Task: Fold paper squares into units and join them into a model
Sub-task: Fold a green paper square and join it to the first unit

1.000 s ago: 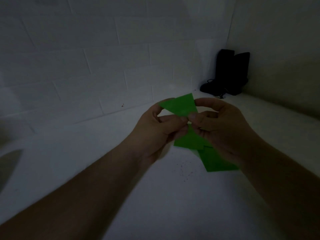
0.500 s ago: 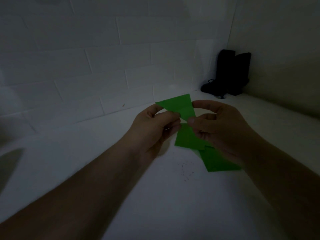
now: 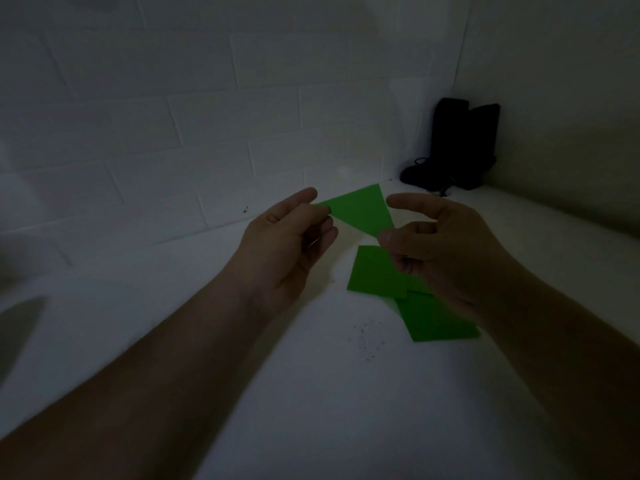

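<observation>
A folded green paper triangle [image 3: 360, 209] hangs in the air between my hands. My left hand [image 3: 287, 244] pinches its left corner between thumb and forefinger. My right hand [image 3: 440, 244] pinches its lower right tip with curled fingers, the forefinger arched above. Below, two more green paper pieces lie flat on the white surface: one [image 3: 377, 275] under my right hand's fingers, another [image 3: 436, 320] partly hidden by my right wrist.
The white surface [image 3: 311, 393] meets a white brick-pattern wall [image 3: 207, 133] behind. A black object with cords [image 3: 457, 147] stands in the far right corner. Small dark specks [image 3: 367, 337] dot the surface near the papers. The light is dim.
My hands have drawn apart, the left moving left, stretching the green triangle out between them. The two pieces on the surface have not moved.
</observation>
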{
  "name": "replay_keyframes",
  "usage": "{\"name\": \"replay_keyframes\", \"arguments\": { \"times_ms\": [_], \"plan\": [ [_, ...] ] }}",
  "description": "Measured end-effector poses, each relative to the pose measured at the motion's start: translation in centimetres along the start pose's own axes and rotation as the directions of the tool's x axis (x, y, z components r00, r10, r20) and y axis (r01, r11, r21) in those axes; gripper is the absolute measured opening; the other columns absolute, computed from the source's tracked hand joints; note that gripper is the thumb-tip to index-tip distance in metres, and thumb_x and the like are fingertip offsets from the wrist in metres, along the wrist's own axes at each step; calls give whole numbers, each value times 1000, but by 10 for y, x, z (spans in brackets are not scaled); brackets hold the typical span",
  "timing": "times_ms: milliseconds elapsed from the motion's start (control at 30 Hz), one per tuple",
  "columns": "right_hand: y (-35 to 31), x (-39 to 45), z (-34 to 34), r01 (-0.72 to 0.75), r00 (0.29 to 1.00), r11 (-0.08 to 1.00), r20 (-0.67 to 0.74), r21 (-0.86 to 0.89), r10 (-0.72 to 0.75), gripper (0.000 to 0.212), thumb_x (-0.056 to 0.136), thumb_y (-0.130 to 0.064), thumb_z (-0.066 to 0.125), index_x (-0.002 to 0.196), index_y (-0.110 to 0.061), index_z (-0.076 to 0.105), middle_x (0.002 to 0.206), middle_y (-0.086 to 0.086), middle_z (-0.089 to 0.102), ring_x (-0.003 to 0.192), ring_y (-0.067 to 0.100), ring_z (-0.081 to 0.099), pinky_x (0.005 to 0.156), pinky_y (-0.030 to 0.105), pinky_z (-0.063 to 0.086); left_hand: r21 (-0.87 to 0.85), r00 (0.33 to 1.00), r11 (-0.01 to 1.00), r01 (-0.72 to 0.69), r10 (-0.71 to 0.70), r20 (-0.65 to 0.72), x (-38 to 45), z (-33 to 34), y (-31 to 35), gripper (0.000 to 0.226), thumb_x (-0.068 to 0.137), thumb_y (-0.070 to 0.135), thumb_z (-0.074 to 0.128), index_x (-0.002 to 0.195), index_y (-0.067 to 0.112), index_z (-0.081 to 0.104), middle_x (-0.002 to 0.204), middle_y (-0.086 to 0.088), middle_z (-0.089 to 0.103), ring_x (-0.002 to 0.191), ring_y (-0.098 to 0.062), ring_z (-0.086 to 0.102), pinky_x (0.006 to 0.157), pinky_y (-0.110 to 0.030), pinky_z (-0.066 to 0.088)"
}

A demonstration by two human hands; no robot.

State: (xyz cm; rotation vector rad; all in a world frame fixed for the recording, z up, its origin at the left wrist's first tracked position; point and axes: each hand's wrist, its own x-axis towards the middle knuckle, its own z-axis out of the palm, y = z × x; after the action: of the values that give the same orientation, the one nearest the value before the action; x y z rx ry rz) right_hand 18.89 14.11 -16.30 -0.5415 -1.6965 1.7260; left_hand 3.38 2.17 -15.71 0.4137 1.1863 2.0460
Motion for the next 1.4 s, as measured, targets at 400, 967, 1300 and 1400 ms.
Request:
{"name": "replay_keyframes", "arguments": {
  "times_ms": [400,967,1300,1400],
  "plan": [
    [2,3,-4,13,1000,1000,8,-12,-13,48,87,4,70,130,-15,60,62,8,58,72,28,51,77,42,46,93,998,994,-61,63,-21,2,-2,-1,21,101,11,53,107,5,72,71,-7,64,69,-20,65,82,-37,63],
    [-1,-7,14,45,999,974,-7,-224,-48,61,87,2,73,139,-24,54,86,4,79,72,20,76,64,34,59,296,961,937,-186,111,254,-8,7,-20,41,86,-7,73,124,4,64,102,-23,75,83,-24,72,76,-30,61],
    [-4,-4,9,-17,999,993,-32,-120,14,65,86,10,68,140,-22,52,62,-2,70,56,10,64,54,19,50,252,957,949,-190,122,263,-8,6,-15,45,87,-8,71,129,5,61,70,2,72,73,-15,73,72,-26,59],
    [-1,-1,7,-16,999,996,-35,-92,13,67,85,10,69,141,-23,52,66,1,69,66,18,63,68,30,55,255,961,950,-179,112,255,-8,6,-15,45,87,-7,72,129,7,62,74,-1,72,74,-16,72,74,-27,59]
  ]
}}
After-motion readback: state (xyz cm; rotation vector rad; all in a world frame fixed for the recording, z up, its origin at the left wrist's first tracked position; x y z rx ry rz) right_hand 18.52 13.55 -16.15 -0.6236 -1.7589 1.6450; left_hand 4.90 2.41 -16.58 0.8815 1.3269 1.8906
